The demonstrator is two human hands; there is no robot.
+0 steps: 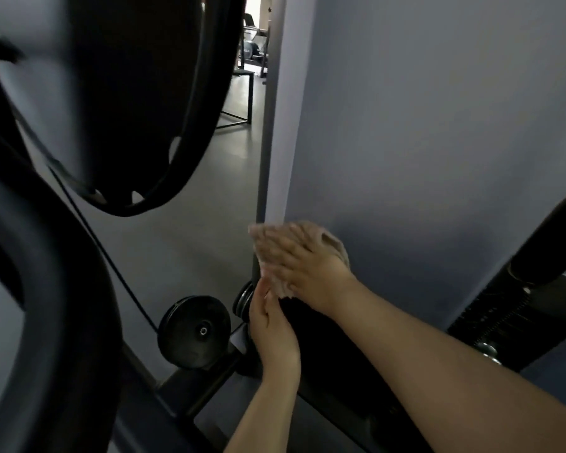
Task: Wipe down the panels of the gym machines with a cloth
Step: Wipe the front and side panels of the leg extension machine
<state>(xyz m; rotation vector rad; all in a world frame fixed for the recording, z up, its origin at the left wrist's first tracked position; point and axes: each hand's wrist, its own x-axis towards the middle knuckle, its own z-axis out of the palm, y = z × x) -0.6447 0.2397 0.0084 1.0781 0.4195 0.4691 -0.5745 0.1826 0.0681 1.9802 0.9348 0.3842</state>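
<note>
Her right hand (311, 269) lies flat-fingered on the pale crumpled cloth (275, 250), pressing it to the near grey-blue machine panel (422, 142), while the left hand (272, 328) with straight fingers steadies the panel's edge below.

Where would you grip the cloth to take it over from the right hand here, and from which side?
Probably the lower edge of the cloth, approached from below-left. The right hand lies flat on its upper part, pressing it to the grey panel, so only that edge hangs free. The left hand is already beside it; blur hides whether it touches.
</note>
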